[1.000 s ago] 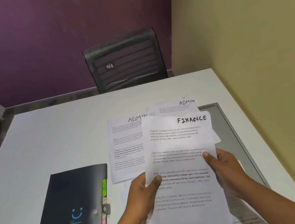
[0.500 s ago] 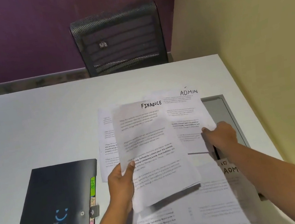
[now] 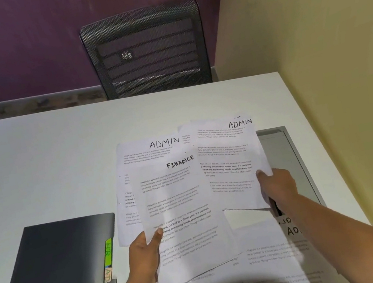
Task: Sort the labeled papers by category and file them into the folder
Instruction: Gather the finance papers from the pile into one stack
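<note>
- My left hand (image 3: 144,256) held the FINANCE sheet (image 3: 184,219) by its lower left edge, fingers clamped on it with the thumb on top, lifted clear of the pile so its heading stayed readable.
- My right hand (image 3: 278,187) pinched the right edge of an ADMIN sheet (image 3: 229,163), fingers closed on it, raised off the worktop (image 3: 35,168); I judged it was bound for the other ADMIN sheet (image 3: 147,153) lying flat just to its left (like with like).
- More papers (image 3: 269,251) lay nearer me, one showing part of an ADMIN heading, unsorted as far as I could tell.
- The folder (image 3: 54,276) sat shut on my left, its coloured tabs (image 3: 109,252) poking out on the side facing the papers, so filing had not yet begun.
</note>
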A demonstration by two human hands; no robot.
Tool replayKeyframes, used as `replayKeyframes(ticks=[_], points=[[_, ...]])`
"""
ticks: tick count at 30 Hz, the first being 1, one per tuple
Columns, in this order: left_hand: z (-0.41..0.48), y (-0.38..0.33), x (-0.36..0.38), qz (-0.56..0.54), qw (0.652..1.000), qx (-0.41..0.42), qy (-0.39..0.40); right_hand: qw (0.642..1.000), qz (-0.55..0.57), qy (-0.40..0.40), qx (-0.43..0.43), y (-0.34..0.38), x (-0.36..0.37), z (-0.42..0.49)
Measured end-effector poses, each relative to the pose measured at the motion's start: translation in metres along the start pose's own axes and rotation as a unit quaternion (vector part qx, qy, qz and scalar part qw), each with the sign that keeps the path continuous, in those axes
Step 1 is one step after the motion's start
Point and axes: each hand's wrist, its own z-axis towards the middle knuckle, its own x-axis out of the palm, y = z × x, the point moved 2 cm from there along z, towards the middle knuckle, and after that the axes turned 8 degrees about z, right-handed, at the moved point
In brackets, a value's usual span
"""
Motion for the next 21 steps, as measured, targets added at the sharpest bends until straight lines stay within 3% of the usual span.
replayKeyframes(ticks=[5,11,17,18,21], points=[[-0.002,0.001,0.0,0.003,1.0,0.014,-0.007,1.0,0.018,-0.004,-0.007,-0.001,-0.011,0.001],[0.0,0.003,0.0,-0.008,1.0,0.018,-0.002,0.996,0.05,0.005,0.077,-0.017,-0.03,-0.003],[0.005,0.008,-0.001,-0.008,1.0,0.022,-0.002,0.994,0.097,0.017,0.056,-0.016,-0.041,-0.008],[0.005,0.009,-0.001,-0.003,1.0,0.025,-0.002,0.996,0.078,0.008,0.042,-0.017,-0.042,-0.008],[0.006,0.01,-0.001,0.003,0.999,0.032,-0.007,0.984,-0.121,-0.083,-0.099,-0.015,-0.046,-0.015]])
